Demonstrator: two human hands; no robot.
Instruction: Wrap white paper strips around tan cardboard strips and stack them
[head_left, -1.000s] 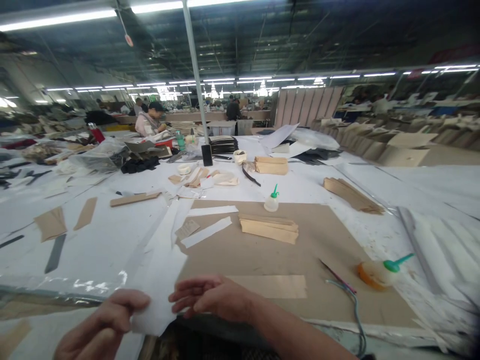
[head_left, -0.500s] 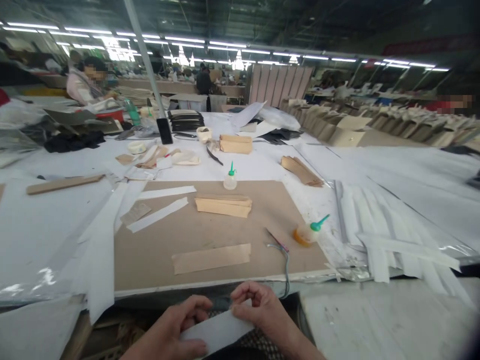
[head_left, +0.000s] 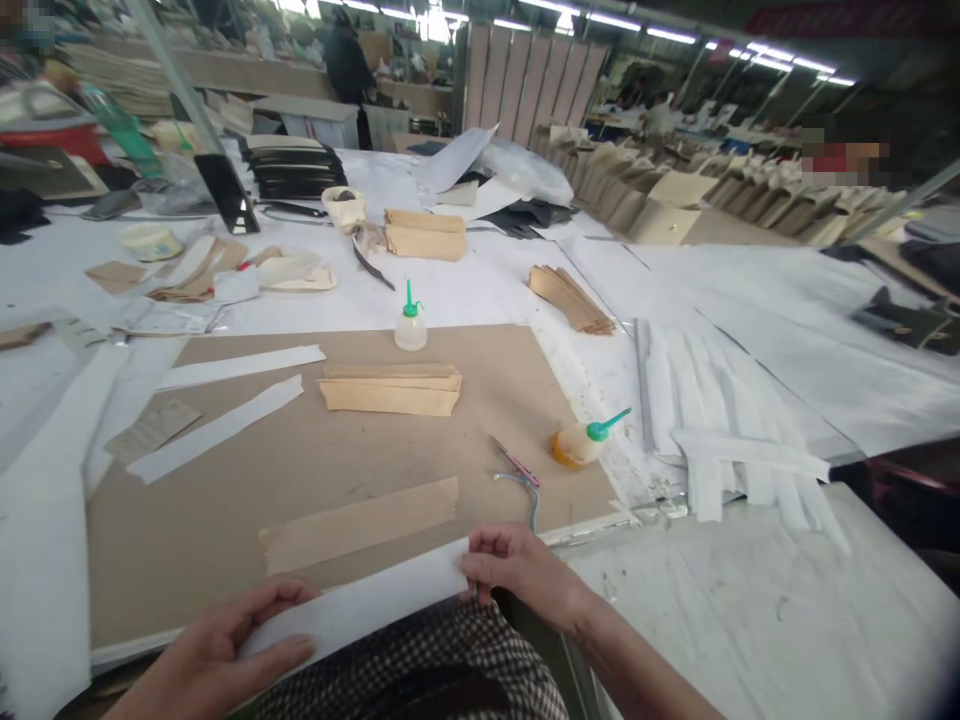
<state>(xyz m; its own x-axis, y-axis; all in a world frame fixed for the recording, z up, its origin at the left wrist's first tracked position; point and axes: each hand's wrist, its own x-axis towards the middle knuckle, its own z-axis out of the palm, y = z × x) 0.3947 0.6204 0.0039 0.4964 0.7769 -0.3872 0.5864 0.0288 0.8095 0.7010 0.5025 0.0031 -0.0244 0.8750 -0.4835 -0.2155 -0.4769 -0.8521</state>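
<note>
A long white strip (head_left: 375, 598) stretches between my two hands at the table's near edge. My left hand (head_left: 247, 630) grips its left end, thumb on top and fingers behind. At the other end my right hand (head_left: 510, 570) pinches the strip's corner between thumb and fingers. Just beyond it, a single tan strip (head_left: 364, 522) lies flat on the brown board (head_left: 225, 540). Farther up the board rests a stack of tan strips (head_left: 390, 390). A thin pink-handled tool (head_left: 517, 463) lies near a light blue cord (head_left: 535, 500), beyond my right hand.
One squeeze bottle (head_left: 410, 325) stands upright behind the tan stack; another, with amber liquid (head_left: 577, 443), lies tilted at the board's right. White strips (head_left: 720, 420) are heaped on the right. A phone (head_left: 225, 190) leans against a pole (head_left: 169, 80). A person (head_left: 346, 65) is in the background.
The white strip has come up from below the table edge, and more of it shows between my hands, which are farther apart. The view has turned right and tilted down.
</note>
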